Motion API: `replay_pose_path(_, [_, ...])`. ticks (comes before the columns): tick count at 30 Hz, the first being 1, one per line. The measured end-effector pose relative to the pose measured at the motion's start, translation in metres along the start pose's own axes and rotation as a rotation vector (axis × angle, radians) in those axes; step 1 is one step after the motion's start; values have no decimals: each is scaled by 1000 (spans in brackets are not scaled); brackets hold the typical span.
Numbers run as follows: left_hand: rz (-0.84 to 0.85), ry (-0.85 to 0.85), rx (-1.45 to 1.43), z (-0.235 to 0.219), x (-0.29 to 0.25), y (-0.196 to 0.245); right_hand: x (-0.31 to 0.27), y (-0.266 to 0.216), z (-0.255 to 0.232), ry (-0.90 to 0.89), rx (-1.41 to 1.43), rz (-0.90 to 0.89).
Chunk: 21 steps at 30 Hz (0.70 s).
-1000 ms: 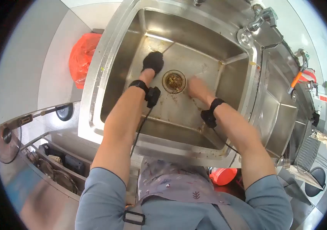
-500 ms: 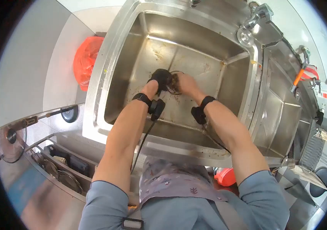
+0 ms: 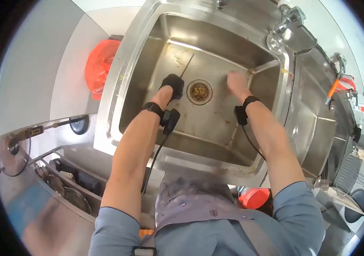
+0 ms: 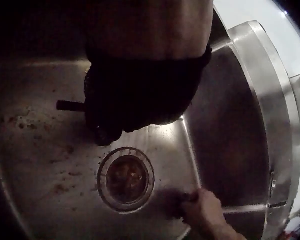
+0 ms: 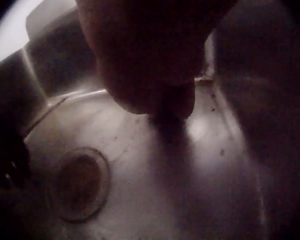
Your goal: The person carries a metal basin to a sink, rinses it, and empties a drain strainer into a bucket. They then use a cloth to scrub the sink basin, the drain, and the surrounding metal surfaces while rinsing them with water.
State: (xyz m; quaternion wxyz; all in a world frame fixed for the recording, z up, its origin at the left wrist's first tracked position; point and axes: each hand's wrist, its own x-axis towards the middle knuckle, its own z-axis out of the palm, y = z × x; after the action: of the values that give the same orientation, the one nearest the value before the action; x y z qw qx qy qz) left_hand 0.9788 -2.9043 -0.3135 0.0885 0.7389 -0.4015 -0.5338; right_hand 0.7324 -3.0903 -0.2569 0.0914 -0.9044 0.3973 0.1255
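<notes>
In the head view my left hand [image 3: 173,87], in a black glove, is over the sink floor left of the drain, its fingers curled round a thin dark rod [image 3: 187,66] that points toward the sink's far wall. The rod's blunt end shows beside the glove in the left wrist view. My right hand [image 3: 237,82] is bare and to the drain's right, close over the sink floor. Its fingers are curled and nothing shows in it. Between the hands, the round drain [image 3: 200,92] holds brownish, wet-looking food scraps.
The steel sink [image 3: 216,28] has stains and crumbs on its floor. A tap [image 3: 285,23] stands at its far right corner, with a second basin [image 3: 303,123] beside it. A red plastic bag [image 3: 100,68] is at the left, and a red container [image 3: 254,198] below the front edge.
Both hands came together over the drain, then moved apart. My left hand has gone back left with the rod; my right hand is farther right than before, leaving the drain in view.
</notes>
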Motion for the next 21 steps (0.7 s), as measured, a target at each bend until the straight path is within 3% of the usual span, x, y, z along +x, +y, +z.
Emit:
replay_pose_path(1, [195, 92, 19, 2, -1, -7, -8, -23, -9, -131, -44, -44])
replay_pose_path(3, [486, 190, -3, 2, -13, -5, -19, -77, -12, -34, 293, -293])
replay_pose_path(4, [630, 238, -3, 2, -21, -4, -19, -91, -17, -35, 294, -297])
replay_pose_path(6, [121, -18, -953, -14, -75, 37, -20, -109, -24, -254, 876, 43])
replay_pose_path(10, [105, 8, -655, -19, -69, 38, -9, -113, -4, -345, 898, -97])
replay_pose_path(12, [225, 88, -338, -20, -57, 22, -32, -118, -30, -562, 1506, 32])
replay_pose_path(13, [263, 120, -232, -19, -51, 13, -35, -117, -34, -563, 1501, 27])
replay_pose_path(15, [574, 431, 332, -11, -40, -4, -45, -108, -36, -556, 1196, -17])
replay_pose_path(16, [576, 433, 331, -11, -33, -8, -49, -106, -34, -555, 1195, -17])
replay_pose_path(18, [632, 512, 305, -14, -26, -14, -56, -105, -17, -474, 366, -269])
replay_pose_path(19, [630, 514, 305, -19, -37, -8, -59, -103, -1, -474, 365, -272])
replay_pose_path(21, [273, 268, -372, -35, -75, 19, -61, -100, 36, -366, 233, -503])
